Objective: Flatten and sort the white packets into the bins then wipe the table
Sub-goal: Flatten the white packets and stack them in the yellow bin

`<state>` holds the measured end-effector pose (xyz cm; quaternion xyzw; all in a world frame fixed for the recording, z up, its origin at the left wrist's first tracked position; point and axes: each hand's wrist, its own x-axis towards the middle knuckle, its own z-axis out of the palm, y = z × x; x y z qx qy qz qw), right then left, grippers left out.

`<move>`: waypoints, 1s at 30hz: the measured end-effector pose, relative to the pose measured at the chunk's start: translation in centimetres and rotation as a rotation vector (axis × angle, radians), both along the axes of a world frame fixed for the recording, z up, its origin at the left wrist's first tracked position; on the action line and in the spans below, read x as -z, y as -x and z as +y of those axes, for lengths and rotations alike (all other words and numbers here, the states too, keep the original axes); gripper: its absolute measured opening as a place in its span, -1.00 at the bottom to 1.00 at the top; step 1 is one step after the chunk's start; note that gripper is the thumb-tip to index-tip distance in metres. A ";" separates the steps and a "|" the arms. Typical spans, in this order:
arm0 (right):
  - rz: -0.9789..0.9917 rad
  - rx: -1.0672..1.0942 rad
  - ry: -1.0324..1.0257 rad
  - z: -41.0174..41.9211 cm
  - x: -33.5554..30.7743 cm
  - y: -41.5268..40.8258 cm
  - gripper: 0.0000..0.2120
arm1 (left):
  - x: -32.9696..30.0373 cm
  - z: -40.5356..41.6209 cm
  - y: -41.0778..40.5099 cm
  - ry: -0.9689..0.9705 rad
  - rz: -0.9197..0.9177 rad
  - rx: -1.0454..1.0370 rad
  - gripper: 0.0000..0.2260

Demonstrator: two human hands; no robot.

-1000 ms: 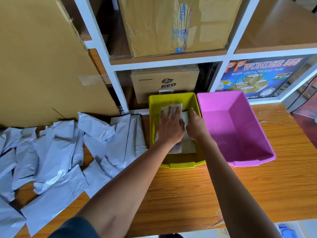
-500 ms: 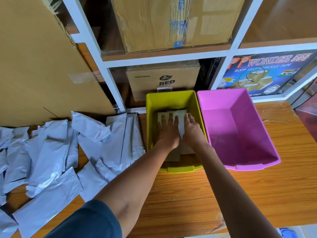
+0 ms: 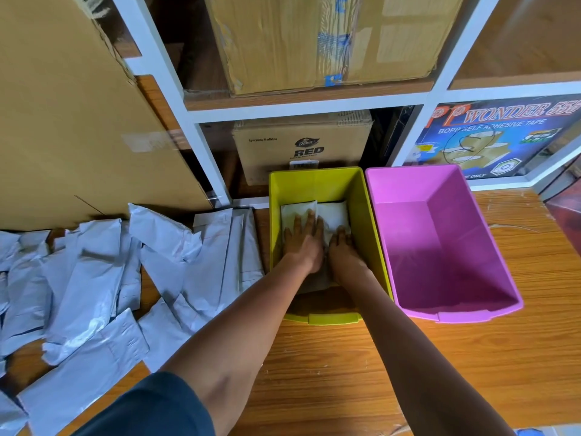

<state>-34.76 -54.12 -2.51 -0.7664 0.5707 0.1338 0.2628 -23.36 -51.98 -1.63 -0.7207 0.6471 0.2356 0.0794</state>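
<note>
Both my hands reach down into the yellow bin point(image 3: 374, 234) on the wooden table. My left hand point(image 3: 303, 239) lies flat, fingers straight, pressing on a white packet point(image 3: 298, 212) at the bin's bottom. Beside it, my right hand point(image 3: 342, 247) presses flat on another white packet point(image 3: 334, 215) that lies alongside. The pink bin point(image 3: 465, 221) stands right of the yellow one with nothing visible inside. A heap of several crumpled white packets point(image 3: 103, 278) covers the table's left side.
A white shelf frame point(image 3: 314, 107) with cardboard boxes point(image 3: 301, 152) rises right behind the bins. A big cardboard sheet point(image 3: 69, 121) leans at the left. Bare wooden tabletop point(image 3: 393, 357) lies in front of the bins and to the right.
Both hands have sunk deeper into the yellow bin, pushing the packets down to its bottom. The right hand has spread flat beside the left.
</note>
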 end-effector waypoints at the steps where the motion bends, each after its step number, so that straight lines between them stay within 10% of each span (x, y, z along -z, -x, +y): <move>1: -0.001 -0.011 0.008 0.1 0.0 0.1 -0.19 | -0.1 0.1 0.2 0.007 0.015 -0.005 -0.24; 11: 0.121 -0.136 0.088 0.6 -0.7 0.5 -0.27 | -2.7 1.5 -0.6 -0.108 0.111 0.058 -0.23; 16: -0.016 -0.067 0.229 1.5 -5.5 -0.3 -0.23 | -6.8 3.4 -1.7 0.250 0.207 0.081 -0.34; 21: -0.272 0.049 0.528 4.6 -10.5 -3.0 -0.67 | -9.4 7.7 -6.0 0.626 0.302 -0.007 -0.59; 30: -0.540 -0.017 0.842 15.5 -12.1 -13.6 -0.80 | -9.6 21.2 -17.2 0.792 0.194 -0.127 -0.64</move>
